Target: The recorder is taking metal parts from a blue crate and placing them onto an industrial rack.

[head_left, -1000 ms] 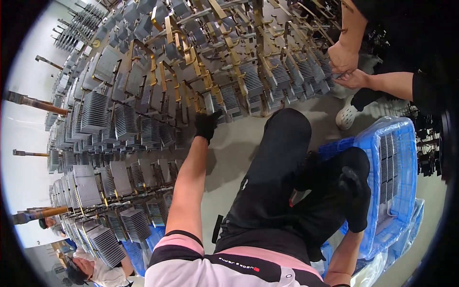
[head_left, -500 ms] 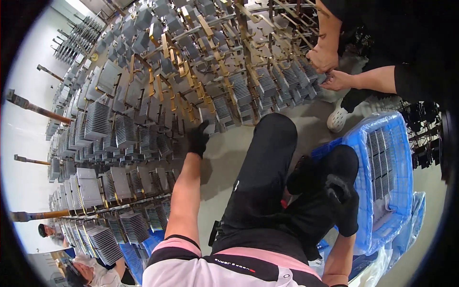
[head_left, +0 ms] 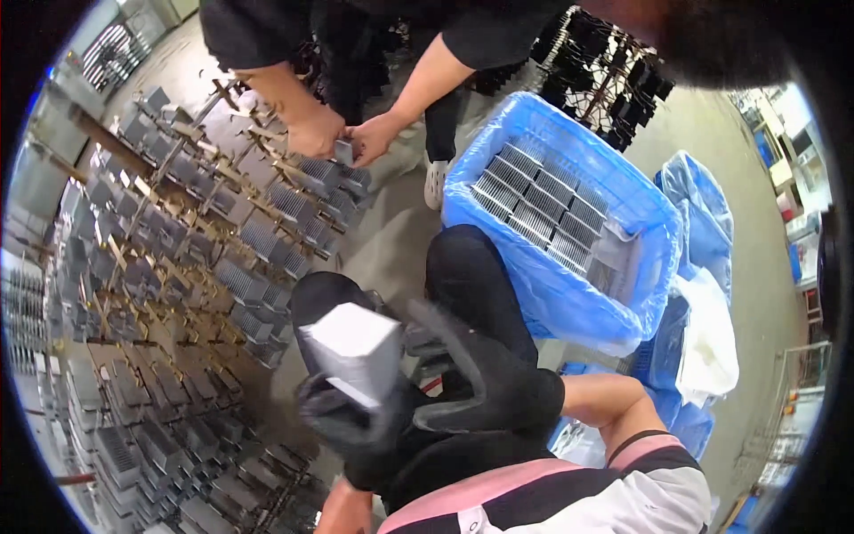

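Observation:
My left hand [head_left: 351, 425], in a black glove, grips a silver finned metal block [head_left: 351, 351] from below, in front of my knees. My right hand [head_left: 485, 374], also in a black glove, lies stretched out just right of the block, with its fingertips at the block's side. Whether it presses on the block I cannot tell. My black trouser legs [head_left: 463, 276] are right behind both hands.
A tall rack [head_left: 178, 294] hung with many finned metal blocks fills the left. Another person's bare hands [head_left: 342, 133] work a part at its upper edge. A blue plastic-lined crate [head_left: 569, 294] with rows of finned blocks stands on the right, beside more blue bags [head_left: 703, 214].
My left hand has come back from the rack and now holds a finned block near my knees. My right hand has come up beside it. The view has swung toward the crate.

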Available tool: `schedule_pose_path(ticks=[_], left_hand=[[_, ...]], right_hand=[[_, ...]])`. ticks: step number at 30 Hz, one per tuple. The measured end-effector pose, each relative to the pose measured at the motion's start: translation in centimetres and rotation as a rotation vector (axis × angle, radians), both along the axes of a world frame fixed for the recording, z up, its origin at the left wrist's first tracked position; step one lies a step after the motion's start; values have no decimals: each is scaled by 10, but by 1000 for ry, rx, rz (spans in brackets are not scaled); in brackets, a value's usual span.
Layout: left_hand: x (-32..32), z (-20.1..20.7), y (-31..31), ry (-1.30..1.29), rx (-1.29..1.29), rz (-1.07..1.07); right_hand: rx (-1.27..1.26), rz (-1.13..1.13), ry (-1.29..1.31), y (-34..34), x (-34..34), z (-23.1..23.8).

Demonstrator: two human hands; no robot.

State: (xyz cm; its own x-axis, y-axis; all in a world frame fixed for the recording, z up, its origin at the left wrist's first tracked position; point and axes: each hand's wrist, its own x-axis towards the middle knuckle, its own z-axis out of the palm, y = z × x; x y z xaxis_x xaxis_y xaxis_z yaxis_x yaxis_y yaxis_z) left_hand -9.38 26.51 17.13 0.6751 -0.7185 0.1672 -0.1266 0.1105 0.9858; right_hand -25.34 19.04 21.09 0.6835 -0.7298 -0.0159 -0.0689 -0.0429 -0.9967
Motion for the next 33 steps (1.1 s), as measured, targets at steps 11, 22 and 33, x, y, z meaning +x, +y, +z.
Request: schedule_pose_path(ticks=[11, 22, 33], left_hand=[[-27, -22, -50, -340, 5, -673], [23, -46, -57, -606, 144, -443], [38, -48, -49, -778, 288, -467]], right_hand=[[-235, -939, 155, -82, -207, 9], [-443, -415, 1354, -163, -393, -93], [-592, -636, 1625, -189, -376, -164]])
